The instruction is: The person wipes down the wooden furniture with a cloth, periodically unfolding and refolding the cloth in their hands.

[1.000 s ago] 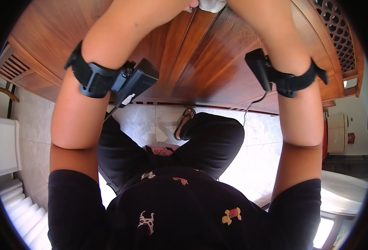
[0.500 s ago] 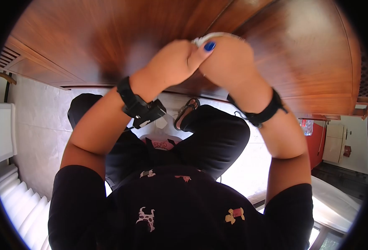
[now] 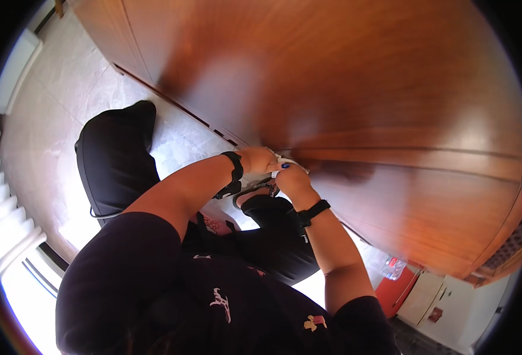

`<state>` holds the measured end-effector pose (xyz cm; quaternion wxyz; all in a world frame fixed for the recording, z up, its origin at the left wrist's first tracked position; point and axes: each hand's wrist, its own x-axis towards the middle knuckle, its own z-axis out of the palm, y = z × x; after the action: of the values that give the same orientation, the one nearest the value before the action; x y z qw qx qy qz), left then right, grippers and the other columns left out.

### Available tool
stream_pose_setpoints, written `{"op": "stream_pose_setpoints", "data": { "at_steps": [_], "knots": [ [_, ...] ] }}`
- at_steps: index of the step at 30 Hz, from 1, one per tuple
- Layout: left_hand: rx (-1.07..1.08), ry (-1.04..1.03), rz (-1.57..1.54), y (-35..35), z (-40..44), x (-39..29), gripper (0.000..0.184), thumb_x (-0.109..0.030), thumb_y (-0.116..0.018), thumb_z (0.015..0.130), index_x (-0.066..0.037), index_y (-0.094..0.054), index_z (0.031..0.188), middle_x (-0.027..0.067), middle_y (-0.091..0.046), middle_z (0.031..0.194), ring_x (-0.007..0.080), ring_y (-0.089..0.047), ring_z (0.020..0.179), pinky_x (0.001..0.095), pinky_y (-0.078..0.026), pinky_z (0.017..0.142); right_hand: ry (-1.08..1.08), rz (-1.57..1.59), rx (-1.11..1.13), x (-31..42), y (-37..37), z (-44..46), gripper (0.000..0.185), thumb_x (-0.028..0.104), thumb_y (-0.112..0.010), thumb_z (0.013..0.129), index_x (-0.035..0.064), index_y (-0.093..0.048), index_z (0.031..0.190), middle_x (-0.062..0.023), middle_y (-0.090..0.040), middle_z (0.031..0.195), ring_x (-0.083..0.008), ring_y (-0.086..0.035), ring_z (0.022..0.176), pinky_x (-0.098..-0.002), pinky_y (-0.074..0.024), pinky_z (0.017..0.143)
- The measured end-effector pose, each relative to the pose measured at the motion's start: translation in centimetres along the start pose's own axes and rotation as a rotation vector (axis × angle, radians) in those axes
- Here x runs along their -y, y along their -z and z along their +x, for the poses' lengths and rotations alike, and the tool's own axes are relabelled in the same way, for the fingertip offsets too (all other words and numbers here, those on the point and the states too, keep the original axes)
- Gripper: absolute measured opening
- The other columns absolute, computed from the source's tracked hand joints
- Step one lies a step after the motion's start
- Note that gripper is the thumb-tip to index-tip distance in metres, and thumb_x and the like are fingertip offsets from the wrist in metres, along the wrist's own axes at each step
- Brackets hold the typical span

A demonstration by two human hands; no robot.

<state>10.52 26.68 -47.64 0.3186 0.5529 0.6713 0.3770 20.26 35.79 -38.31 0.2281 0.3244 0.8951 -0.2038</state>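
My left hand (image 3: 256,160) and my right hand (image 3: 295,179) are close together beside the lower part of a brown wooden panel (image 3: 344,94). Between them is a bunched white cloth (image 3: 283,160), mostly hidden by the fingers. Both hands are closed on it, and a blue-painted thumbnail shows where they meet. Black straps circle both wrists. The panel's glossy wood carries blurred reflections.
Pale tiled floor (image 3: 54,112) runs along the panel's base on the left. My bent black-trousered leg (image 3: 116,160) and a sandalled foot (image 3: 260,192) are below. A clear plastic bottle (image 3: 394,268) stands near a red surface (image 3: 395,291) at right.
My view has turned, so the wooden panel now slants down to the right. Both hands have dropped from the panel's upper area towards its lower part, still together on the white cloth.
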Motion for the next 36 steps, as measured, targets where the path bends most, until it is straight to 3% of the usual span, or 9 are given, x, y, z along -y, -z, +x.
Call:
{"op": "stream_pose_setpoints", "data": {
  "at_steps": [2,5,10,16,20,23,26,28,36],
  "knots": [
    [0.038,0.053,0.015,-1.1,0.0,1.1,0.062,-0.055,-0.03,0.089,-0.003,-0.062,0.084,0.0198,-0.061,0.081,0.0392,-0.056,0.08,0.0438,-0.044,0.073,-0.078,0.216,0.112,-4.2,-4.5,3.6,0.027,0.019,-0.045,0.08,0.0059,-0.064,0.094,-0.018,-0.063,0.093,-0.0332,-0.06,0.089,-0.0393,-0.0476,0.076],
    [0.101,0.132,-0.025,-2.8,0.0,3.7,0.072,-0.063,-0.024,0.086,-0.003,-0.064,0.085,0.0205,-0.062,0.086,0.0385,-0.057,0.085,0.0433,-0.044,0.077,0.024,-0.206,0.119,-4.5,-6.6,5.2,0.028,0.02,-0.046,0.081,0.0063,-0.063,0.098,-0.0208,-0.06,0.101,-0.0336,-0.056,0.101,-0.0387,-0.0444,0.085],
    [0.05,0.18,-0.035,-3.5,-0.3,5.1,0.071,-0.064,-0.025,0.086,-0.006,-0.066,0.084,0.019,-0.062,0.084,0.0375,-0.057,0.083,0.0437,-0.045,0.077,0.121,-0.378,0.16,-3.6,-6.9,5.7,0.028,0.02,-0.048,0.079,0.0033,-0.062,0.096,-0.0196,-0.061,0.101,-0.0341,-0.058,0.096,-0.0411,-0.046,0.083],
    [-0.008,0.252,-0.043,-1.6,-2.8,8.5,0.069,-0.063,-0.027,0.086,-0.006,-0.065,0.075,0.018,-0.062,0.074,0.0372,-0.057,0.075,0.0441,-0.045,0.07,0.23,-0.192,0.166,-1.0,-9.3,8.5,0.037,0.015,-0.049,0.076,0.0108,-0.054,0.112,-0.0232,-0.061,0.093,-0.0353,-0.059,0.089,-0.0429,-0.0458,0.079],
    [-0.108,0.322,0.005,1.6,-5.7,12.0,0.071,-0.065,-0.028,0.084,-0.006,-0.065,0.071,0.0188,-0.061,0.072,0.0374,-0.058,0.072,0.0441,-0.046,0.067,0.331,-0.188,0.204,4.0,-10.3,10.5,0.04,0.014,-0.05,0.074,0.0085,-0.051,0.114,-0.0203,-0.061,0.083,-0.0331,-0.06,0.081,-0.041,-0.0464,0.072],
    [-0.163,0.384,0.031,4.6,-7.8,14.0,0.07,-0.065,-0.029,0.084,-0.007,-0.066,0.071,0.0182,-0.062,0.072,0.0373,-0.058,0.072,0.0448,-0.046,0.066,0.548,0.006,0.182,6.1,-12.4,13.3,0.043,0.008,-0.048,0.073,0.0073,-0.048,0.116,-0.0116,-0.052,0.066,-0.025,-0.053,0.061,-0.0352,-0.0428,0.059],
    [-0.232,0.412,0.132,7.5,-9.6,15.6,0.065,-0.065,-0.034,0.083,-0.01,-0.067,0.073,0.0179,-0.062,0.074,0.0369,-0.059,0.074,0.0445,-0.047,0.066,0.528,-0.006,0.234,11.4,-11.0,13.2,0.045,0.004,-0.047,0.073,0.0075,-0.047,0.118,-0.0106,-0.052,0.07,-0.0213,-0.052,0.061,-0.0331,-0.0423,0.058],
    [-0.25,0.397,0.215,10.4,-11.1,15.5,0.063,-0.064,-0.036,0.082,-0.01,-0.066,0.076,0.0175,-0.062,0.075,0.0369,-0.059,0.075,0.0447,-0.047,0.066,0.489,-0.056,0.285,13.8,-10.7,13.9,0.046,0.014,-0.049,0.072,0.0135,-0.048,0.118,-0.0203,-0.061,0.087,-0.0349,-0.059,0.084,-0.0416,-0.0462,0.073],
    [-0.347,0.39,0.509,20.5,-16.2,15.5,0.045,-0.052,-0.046,0.083,-0.01,-0.061,0.076,0.0155,-0.06,0.073,0.036,-0.057,0.073,0.0448,-0.045,0.065,0.676,0.107,0.175,23.7,-9.2,14.7,0.035,0.013,-0.049,0.072,0.0037,-0.053,0.106,-0.0214,-0.06,0.084,-0.0364,-0.058,0.083,-0.0425,-0.0452,0.072]
  ]
}}
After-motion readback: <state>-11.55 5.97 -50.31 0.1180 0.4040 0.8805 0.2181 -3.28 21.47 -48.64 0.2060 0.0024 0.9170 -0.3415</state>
